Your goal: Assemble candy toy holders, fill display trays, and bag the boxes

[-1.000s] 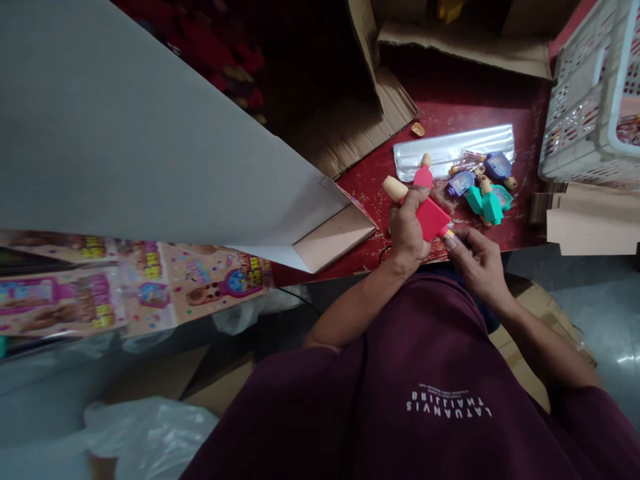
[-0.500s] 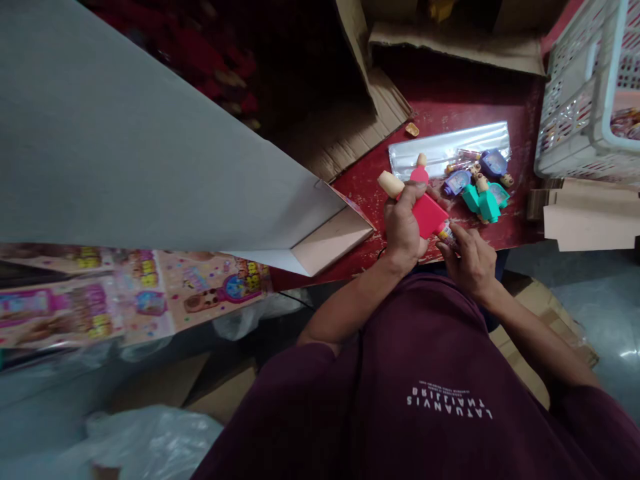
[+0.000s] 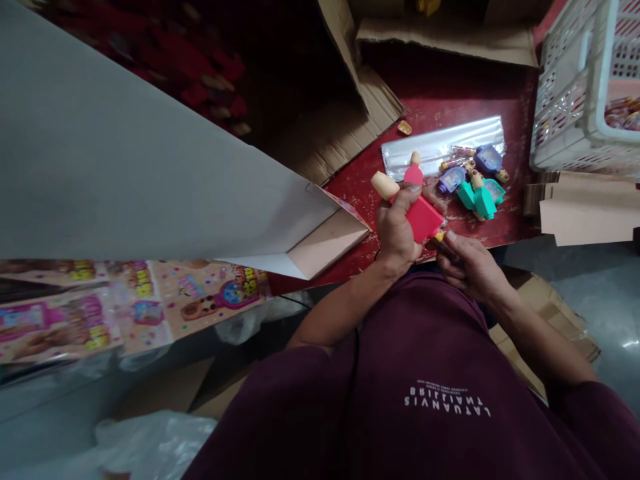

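My left hand [image 3: 399,230] is closed around a flat red plastic toy [image 3: 425,217] with a thick beige knob at its upper left end. My right hand [image 3: 473,263] pinches a small wrapped candy tube [image 3: 439,236] at the toy's lower right end; the fingers hide most of the tube. Just beyond my left thumb is a smaller red piece with a beige tip [image 3: 413,175]; whether my hand touches it I cannot tell. Purple toys [image 3: 489,159] and green toys [image 3: 484,202] with brown-and-beige knobs lie in a pile right of my hands, beside wrapped candy tubes [image 3: 453,162].
Clear plastic bags [image 3: 400,157] lie flat on the red table [image 3: 350,175]. A big open carton [image 3: 165,160] of red pieces stands at left, a white basket [image 3: 597,100] of wrapped candy at right. Printed card sheets [image 3: 200,297] lie lower left. Flat cardboard [image 3: 590,210] juts out at right.
My right hand has shifted slightly down and right, its fingers now covering more of the candy tube. My left hand keeps its hold on the red toy. The whole view has moved a little.
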### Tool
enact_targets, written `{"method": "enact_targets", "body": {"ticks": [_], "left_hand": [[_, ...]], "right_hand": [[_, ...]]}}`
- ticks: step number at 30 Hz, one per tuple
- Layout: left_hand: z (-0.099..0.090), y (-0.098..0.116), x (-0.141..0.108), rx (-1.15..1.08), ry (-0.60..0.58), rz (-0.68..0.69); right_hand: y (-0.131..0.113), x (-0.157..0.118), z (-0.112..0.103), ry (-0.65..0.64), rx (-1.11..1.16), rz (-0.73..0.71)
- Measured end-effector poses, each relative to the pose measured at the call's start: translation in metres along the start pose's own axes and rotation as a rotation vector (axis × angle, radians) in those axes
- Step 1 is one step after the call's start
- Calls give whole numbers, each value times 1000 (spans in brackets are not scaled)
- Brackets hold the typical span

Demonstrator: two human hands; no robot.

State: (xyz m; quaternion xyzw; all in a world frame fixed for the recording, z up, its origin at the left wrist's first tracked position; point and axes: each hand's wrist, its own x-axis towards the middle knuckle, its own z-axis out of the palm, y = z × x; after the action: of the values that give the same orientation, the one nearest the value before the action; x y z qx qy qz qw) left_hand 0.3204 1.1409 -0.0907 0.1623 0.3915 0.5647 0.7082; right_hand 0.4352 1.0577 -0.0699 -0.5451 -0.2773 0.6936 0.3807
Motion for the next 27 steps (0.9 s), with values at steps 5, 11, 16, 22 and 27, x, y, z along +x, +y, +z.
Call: {"method": "enact_targets", "body": {"ticks": [5,11,16,22,27], "left_hand": [[5,-2,-1,27,61,1],[10,-8,-9,72,78,30],[6,-11,-7,83,66,-9],[8,-12,0,59,51,-64],[-10,-32,14,46,88,-117]], "right_hand": [[32,11,-13,405,-871,-767],[33,7,-13,369,-904,-820],[10,-9,5,157,-131,-181],[11,0,-4,146,-182,-183],[49,15,-24,390,-894,-651]]}}
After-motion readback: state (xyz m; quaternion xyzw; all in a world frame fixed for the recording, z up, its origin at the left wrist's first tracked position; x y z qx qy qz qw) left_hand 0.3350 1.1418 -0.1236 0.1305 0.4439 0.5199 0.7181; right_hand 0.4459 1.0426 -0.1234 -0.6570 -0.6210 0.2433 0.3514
